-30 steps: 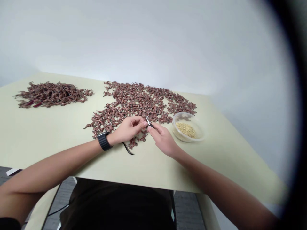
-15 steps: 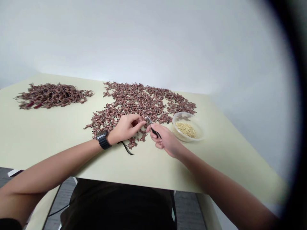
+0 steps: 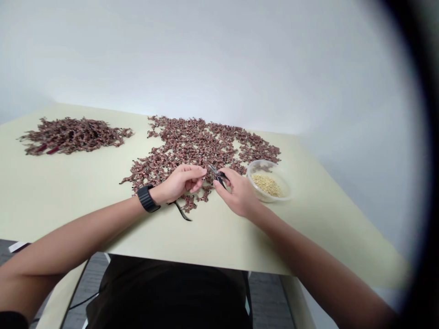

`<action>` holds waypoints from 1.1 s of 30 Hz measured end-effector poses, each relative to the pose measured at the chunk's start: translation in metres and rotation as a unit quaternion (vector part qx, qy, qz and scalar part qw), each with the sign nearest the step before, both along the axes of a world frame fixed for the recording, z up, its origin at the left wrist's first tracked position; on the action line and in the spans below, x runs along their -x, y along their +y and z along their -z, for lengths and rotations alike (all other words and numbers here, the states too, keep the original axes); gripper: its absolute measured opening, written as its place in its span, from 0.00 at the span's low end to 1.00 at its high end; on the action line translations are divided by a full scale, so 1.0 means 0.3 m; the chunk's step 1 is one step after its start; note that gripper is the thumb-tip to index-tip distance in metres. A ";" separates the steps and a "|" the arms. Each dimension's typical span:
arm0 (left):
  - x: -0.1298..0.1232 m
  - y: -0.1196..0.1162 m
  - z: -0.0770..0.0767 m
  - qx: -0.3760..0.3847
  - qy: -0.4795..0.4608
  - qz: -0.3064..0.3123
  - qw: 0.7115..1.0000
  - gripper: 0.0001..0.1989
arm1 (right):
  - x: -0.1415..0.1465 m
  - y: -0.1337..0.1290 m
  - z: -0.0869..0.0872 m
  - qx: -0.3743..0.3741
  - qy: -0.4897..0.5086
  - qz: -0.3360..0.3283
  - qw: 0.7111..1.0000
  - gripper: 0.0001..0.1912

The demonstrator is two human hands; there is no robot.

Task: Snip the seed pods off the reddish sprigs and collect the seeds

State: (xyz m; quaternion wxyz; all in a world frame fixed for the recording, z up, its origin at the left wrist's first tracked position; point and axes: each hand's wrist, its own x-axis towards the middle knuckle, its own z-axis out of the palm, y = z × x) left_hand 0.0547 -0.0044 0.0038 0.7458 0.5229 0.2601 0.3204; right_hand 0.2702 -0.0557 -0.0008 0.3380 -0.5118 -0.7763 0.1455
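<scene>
My right hand [image 3: 236,192] is closed around the dark handles of a pair of pliers [image 3: 216,172], whose metal jaws point up and left. Just left of the jaws, my left hand [image 3: 183,183] pinches thumb against forefinger; whatever lies between those fingertips is too small to make out. Both hands are over the near edge of a broad spread of small reddish-brown pieces [image 3: 195,141]. Under my left wrist, a curved black handle [image 3: 183,212] sticks out on the table; the rest of that tool is hidden.
A clear round plastic bowl [image 3: 286,196] with small gold-coloured bits [image 3: 266,185] stands right of my right hand. Farther left lies a heaped pile of similar brown pieces [image 3: 75,135], with two dark red strips at its front. A pale wall rises behind the table [image 3: 206,246].
My right hand has turned, and the pliers' handles now show more widely spread. The left fingers have shifted, drawing slightly away from the jaws, with the wrist rolled a little.
</scene>
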 end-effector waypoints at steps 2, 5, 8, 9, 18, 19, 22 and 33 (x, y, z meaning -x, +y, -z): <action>-0.002 -0.002 -0.006 0.006 -0.003 0.004 1.000 0.18 | -0.002 0.000 -0.001 0.001 -0.005 -0.003 1.000 0.11; -0.003 -0.001 -0.006 0.007 -0.008 0.003 1.000 0.18 | -0.005 -0.002 -0.005 0.002 -0.013 -0.008 1.000 0.12; -0.001 0.001 -0.002 -0.001 -0.016 0.004 1.000 0.18 | -0.004 -0.003 -0.009 0.002 -0.016 -0.012 1.000 0.12; -0.001 0.002 -0.001 -0.001 -0.018 0.006 1.000 0.18 | -0.004 -0.004 -0.010 0.003 -0.017 -0.013 1.000 0.12; 0.002 -0.002 -0.020 0.029 -0.016 0.022 0.999 0.18 | -0.005 -0.003 -0.008 0.006 -0.020 -0.014 1.000 0.12; 0.002 -0.003 -0.020 0.029 -0.015 0.025 0.999 0.18 | -0.005 -0.004 -0.010 0.006 -0.019 -0.013 1.000 0.12; 0.000 -0.003 -0.017 0.020 -0.007 0.023 1.000 0.19 | -0.003 -0.008 -0.015 0.013 -0.016 -0.006 1.000 0.12; 0.001 -0.010 0.007 -0.301 0.214 -0.097 0.924 0.19 | 0.049 -0.023 -0.001 0.240 0.227 -0.015 0.944 0.15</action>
